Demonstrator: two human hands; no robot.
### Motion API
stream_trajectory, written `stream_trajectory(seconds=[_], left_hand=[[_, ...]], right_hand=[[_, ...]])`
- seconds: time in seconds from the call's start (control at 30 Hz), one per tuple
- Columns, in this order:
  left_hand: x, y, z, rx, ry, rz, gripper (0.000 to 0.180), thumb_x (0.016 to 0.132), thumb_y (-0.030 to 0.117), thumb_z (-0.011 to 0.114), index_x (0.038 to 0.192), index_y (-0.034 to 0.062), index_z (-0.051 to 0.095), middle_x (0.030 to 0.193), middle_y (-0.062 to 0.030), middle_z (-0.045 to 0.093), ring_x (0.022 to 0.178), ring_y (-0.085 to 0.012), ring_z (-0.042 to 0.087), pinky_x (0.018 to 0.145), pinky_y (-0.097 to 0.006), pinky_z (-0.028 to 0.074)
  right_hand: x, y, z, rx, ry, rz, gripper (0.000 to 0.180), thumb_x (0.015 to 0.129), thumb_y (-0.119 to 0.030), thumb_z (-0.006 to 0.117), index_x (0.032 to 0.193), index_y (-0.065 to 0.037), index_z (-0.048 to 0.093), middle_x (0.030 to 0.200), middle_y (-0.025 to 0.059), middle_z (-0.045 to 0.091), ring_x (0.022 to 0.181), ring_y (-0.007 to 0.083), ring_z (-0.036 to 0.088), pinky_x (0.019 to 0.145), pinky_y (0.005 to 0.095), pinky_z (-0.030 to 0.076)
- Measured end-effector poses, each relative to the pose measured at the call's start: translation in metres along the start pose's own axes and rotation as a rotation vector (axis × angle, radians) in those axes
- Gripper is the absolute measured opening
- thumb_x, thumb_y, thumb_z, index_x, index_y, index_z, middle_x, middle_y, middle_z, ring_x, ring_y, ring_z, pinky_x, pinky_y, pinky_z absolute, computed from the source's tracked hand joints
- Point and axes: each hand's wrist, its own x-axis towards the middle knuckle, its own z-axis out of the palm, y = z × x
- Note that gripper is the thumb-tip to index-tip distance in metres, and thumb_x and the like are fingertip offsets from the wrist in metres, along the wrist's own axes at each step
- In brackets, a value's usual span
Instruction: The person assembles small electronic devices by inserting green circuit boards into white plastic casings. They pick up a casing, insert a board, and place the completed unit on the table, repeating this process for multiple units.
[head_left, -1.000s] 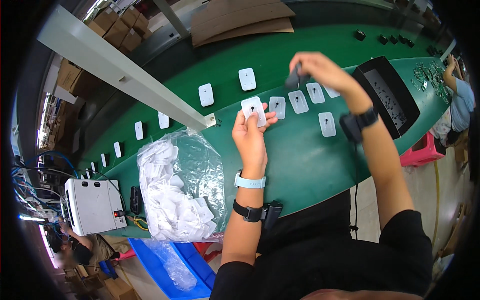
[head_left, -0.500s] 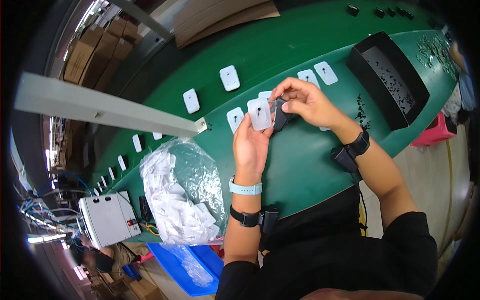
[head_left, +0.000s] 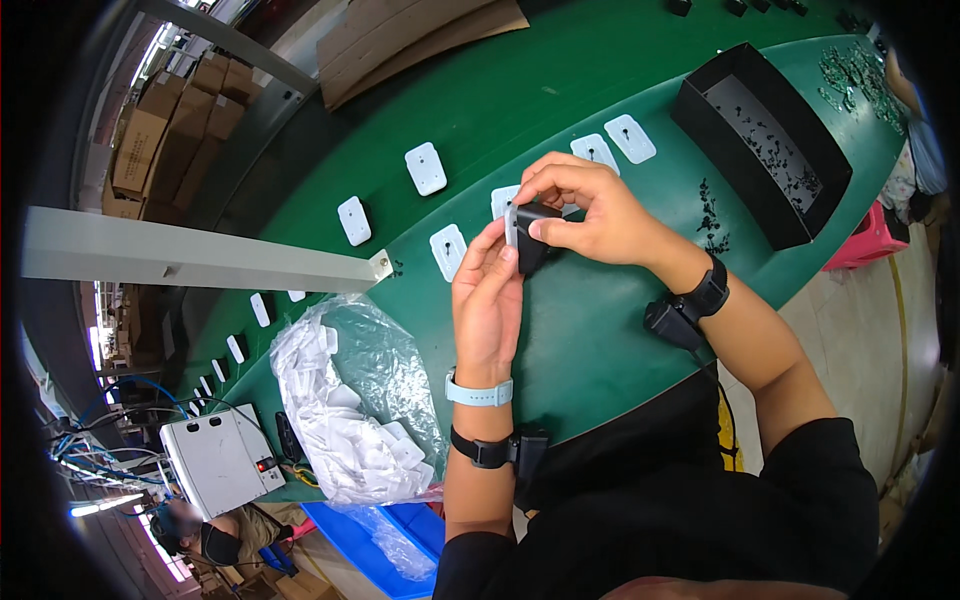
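Observation:
In front of me, both hands hold a white plastic plate [head_left: 511, 224] against a black plastic housing [head_left: 535, 240], with the plate seen nearly edge-on. My left hand [head_left: 486, 315] has its fingers and thumb closed on the plate side. Across from it, my right hand [head_left: 608, 215] pinches the black housing between thumb and fingers. Close by on the green bench lie several loose white plates, each with a small black part on it: one plate [head_left: 448, 252] left of my hands, another plate [head_left: 630, 139] beyond the right hand.
A clear bag of white parts [head_left: 345, 440] lies left of my forearm. To the right stand a black box [head_left: 695, 145] of small black parts and a loose pile [head_left: 711, 222]. Assembled units [head_left: 425, 168] sit on the green belt. A pale metal beam [head_left: 200, 255] juts in from the left.
The white plate has been turned from face-up to edge-on and brought against the black housing. Both hands have closed together around the pair.

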Motion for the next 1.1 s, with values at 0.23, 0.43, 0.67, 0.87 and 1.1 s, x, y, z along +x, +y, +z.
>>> stream_trajectory(seconds=[0.23, 0.43, 0.67, 0.87, 1.1], left_hand=[[-0.001, -0.002, -0.001, 0.054, -0.007, 0.009, 0.032, 0.097, 0.004, 0.059, 0.128, -0.0025, 0.06, 0.123, -0.0123, 0.065, 0.116, -0.021, 0.061, 0.108, -0.04, 0.042], [-0.003, 0.0, 0.003, 0.133, 0.022, 0.049, 0.033, 0.095, 0.0, 0.061, 0.127, -0.0047, 0.06, 0.123, -0.0136, 0.065, 0.115, -0.0209, 0.061, 0.106, -0.037, 0.044], [-0.005, 0.001, 0.001, 0.186, 0.031, 0.154, 0.034, 0.088, -0.009, 0.067, 0.122, -0.0058, 0.064, 0.134, -0.0195, 0.059, 0.119, -0.0241, 0.061, 0.102, -0.037, 0.05], [-0.003, -0.002, 0.0, 0.4, 0.012, 0.413, 0.035, 0.082, -0.012, 0.073, 0.116, -0.0066, 0.067, 0.135, -0.021, 0.058, 0.12, -0.0273, 0.061, 0.1, -0.038, 0.054], [-0.005, -0.003, 0.006, 0.47, 0.075, 0.422, 0.034, 0.082, -0.012, 0.072, 0.115, -0.0074, 0.067, 0.135, -0.0225, 0.058, 0.123, -0.0297, 0.06, 0.103, -0.04, 0.053]], right_hand=[[-0.001, -0.003, -0.001, -0.028, -0.011, -0.032, 0.026, 0.077, -0.004, 0.072, 0.103, -0.004, 0.071, 0.105, 0.0065, 0.065, 0.087, 0.0145, 0.063, 0.073, 0.0267, 0.052], [-0.003, -0.002, -0.003, -0.059, -0.039, -0.041, 0.028, 0.077, -0.006, 0.075, 0.105, -0.004, 0.073, 0.105, 0.0064, 0.065, 0.087, 0.0145, 0.063, 0.074, 0.0272, 0.052], [-0.002, -0.008, -0.005, 0.091, -0.096, 0.001, 0.03, 0.079, 0.0, 0.078, 0.108, -0.002, 0.07, 0.115, 0.0106, 0.065, 0.104, 0.0204, 0.064, 0.091, 0.0325, 0.052], [-0.008, -0.006, 0.004, 0.274, -0.023, 0.108, 0.042, 0.076, 0.002, 0.081, 0.115, 0.001, 0.067, 0.116, 0.0105, 0.067, 0.107, 0.0187, 0.066, 0.095, 0.0328, 0.054], [-0.008, -0.007, 0.001, 0.01, -0.01, -0.013, 0.034, 0.069, -0.003, 0.087, 0.101, -0.003, 0.074, 0.114, 0.0129, 0.073, 0.108, 0.0239, 0.068, 0.093, 0.0351, 0.055]])
